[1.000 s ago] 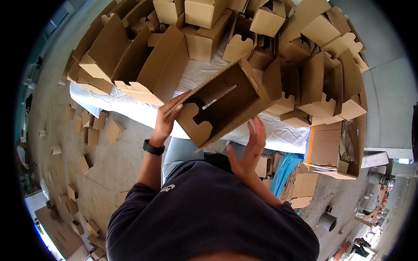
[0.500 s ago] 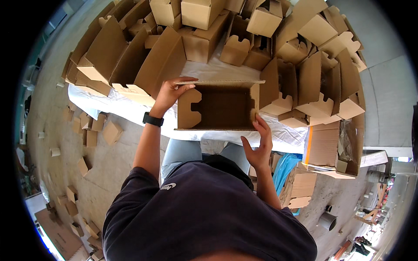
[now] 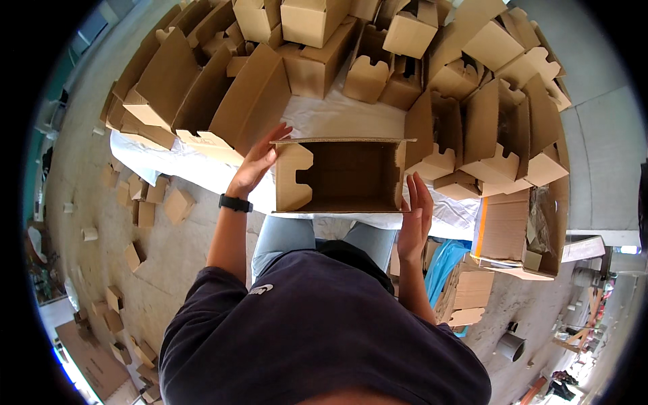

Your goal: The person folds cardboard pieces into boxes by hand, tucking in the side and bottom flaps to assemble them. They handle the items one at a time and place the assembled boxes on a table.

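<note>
An open cardboard box [image 3: 290,158] is before me at the near edge of the cloth-covered table, its opening facing up toward me. A notched end flap is folded in at its left end, and the dark inside shows no contents. My left hand [image 3: 255,164] lies along the box's left end, fingers stretched out and thumb near the corner. My right hand [image 3: 416,212] is upright against the right end, fingers extended and close together. The box sits between the two palms. Whether its underside touches the table is hidden.
Several open cardboard boxes [image 3: 253,101] crowd the table's left, back and right. White cloth [image 3: 317,111] covers the tabletop. A larger carton [image 3: 503,223] and blue plastic [image 3: 442,266] are at the right. Small cardboard pieces [image 3: 179,206] lie scattered on the floor at left.
My left hand has let go of the box's far edge and moved to its left end. My right hand has straightened along the right end. The box has shifted slightly toward me.
</note>
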`<state>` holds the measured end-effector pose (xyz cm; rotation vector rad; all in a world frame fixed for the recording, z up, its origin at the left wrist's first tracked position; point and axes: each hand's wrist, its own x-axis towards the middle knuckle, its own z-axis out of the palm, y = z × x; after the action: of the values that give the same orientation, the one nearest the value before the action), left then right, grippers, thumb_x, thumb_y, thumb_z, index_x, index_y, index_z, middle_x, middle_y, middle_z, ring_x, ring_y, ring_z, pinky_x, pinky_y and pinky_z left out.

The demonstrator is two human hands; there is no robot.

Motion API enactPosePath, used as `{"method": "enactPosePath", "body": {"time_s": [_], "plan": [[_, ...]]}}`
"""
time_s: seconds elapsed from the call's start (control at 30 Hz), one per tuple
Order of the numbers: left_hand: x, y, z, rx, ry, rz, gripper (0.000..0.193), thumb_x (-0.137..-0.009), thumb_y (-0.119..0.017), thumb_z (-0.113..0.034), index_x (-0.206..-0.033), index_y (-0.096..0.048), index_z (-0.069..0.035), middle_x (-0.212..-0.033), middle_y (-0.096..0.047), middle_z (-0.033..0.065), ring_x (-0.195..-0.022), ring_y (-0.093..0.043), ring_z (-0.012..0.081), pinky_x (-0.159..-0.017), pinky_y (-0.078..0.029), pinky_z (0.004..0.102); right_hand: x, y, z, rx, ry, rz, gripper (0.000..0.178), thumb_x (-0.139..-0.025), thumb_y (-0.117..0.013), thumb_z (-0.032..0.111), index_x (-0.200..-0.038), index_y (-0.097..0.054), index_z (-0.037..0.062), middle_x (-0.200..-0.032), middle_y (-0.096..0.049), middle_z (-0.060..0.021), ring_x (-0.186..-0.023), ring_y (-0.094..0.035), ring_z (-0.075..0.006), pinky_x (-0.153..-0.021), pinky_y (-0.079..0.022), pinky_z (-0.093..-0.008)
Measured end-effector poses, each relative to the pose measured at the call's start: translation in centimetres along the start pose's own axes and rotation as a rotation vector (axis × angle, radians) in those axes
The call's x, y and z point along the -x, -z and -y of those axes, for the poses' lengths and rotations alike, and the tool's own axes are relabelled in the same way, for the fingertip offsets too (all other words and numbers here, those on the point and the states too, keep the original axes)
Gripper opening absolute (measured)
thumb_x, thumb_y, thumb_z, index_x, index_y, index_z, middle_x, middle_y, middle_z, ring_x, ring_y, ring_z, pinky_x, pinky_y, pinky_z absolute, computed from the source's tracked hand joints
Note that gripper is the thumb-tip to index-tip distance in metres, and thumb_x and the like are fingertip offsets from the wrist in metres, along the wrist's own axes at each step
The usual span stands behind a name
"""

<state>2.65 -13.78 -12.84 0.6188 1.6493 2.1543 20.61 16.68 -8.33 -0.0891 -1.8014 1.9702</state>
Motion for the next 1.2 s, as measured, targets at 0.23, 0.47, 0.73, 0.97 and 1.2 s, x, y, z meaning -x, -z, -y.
{"method": "enactPosePath", "body": {"time_s": [0.23,0.47,0.73,0.97,1.2], "plan": [[2.5,-0.5,0.4,0.095,0.194,-0.113,0.080,-0.091,-0.066,-0.047,-0.149,-0.034,-0.001,-0.146,-0.045,0.0129,-0.137,-0.040,0.0243,-0.115,-0.030,0.0374,0.5,-0.4,-0.8,-0.362,-0.118,0.064,0.077,-0.098,-0.039,0.060,-0.147,-0.036,0.0003,-0.156,-0.032,-0.0158,-0.146,-0.027,-0.0292,-0.116,-0.024,-0.0465],[3.3,-0.3,3.3,0.302,0.234,-0.235,0.067,-0.099,-0.055,-0.045,-0.147,-0.037,-0.002,-0.141,-0.049,0.0098,-0.133,-0.044,0.0206,-0.112,-0.033,0.0358,-0.8,0.1,-1.1,-0.078,0.007,0.211,0.084,-0.096,-0.042,0.063,-0.150,-0.030,0.0004,-0.157,-0.029,-0.0164,-0.147,-0.026,-0.0297,-0.118,-0.020,-0.0447],[4.2,0.8,9.3,0.217,0.135,-0.242,0.047,-0.100,-0.054,-0.032,-0.138,-0.049,-0.004,-0.126,-0.061,0.0083,-0.112,-0.060,0.0199,-0.093,-0.052,0.0333,-1.2,-0.1,-0.2,-0.090,-0.010,0.278,0.093,-0.092,-0.052,0.062,-0.156,-0.016,0.0039,-0.160,-0.021,-0.0171,-0.148,-0.021,-0.0284,-0.119,-0.016,-0.0418],[1.4,-4.6,-4.1,0.152,-0.243,-0.242,0.097,-0.075,-0.084,-0.032,-0.150,-0.031,0.000,-0.153,-0.036,0.0122,-0.141,-0.035,0.0251,-0.115,-0.032,0.0382,-4.0,4.7,-0.2,-0.408,-0.092,0.234,0.086,-0.095,-0.043,0.065,-0.154,-0.023,0.0069,-0.158,-0.028,-0.0128,-0.145,-0.028,-0.0271,-0.117,-0.021,-0.0421],[1.8,-7.1,-8.2,-0.952,-0.741,-0.249,0.090,-0.053,-0.095,-0.021,-0.133,-0.056,-0.012,-0.146,-0.044,0.0150,-0.139,-0.039,0.0369,-0.116,-0.028,0.0534,-8.6,6.1,-7.6,-0.294,-0.395,0.137,0.064,-0.099,-0.056,0.040,-0.148,-0.035,0.0045,-0.149,-0.042,-0.0064,-0.138,-0.039,-0.0200,-0.114,-0.030,-0.0358]]}}
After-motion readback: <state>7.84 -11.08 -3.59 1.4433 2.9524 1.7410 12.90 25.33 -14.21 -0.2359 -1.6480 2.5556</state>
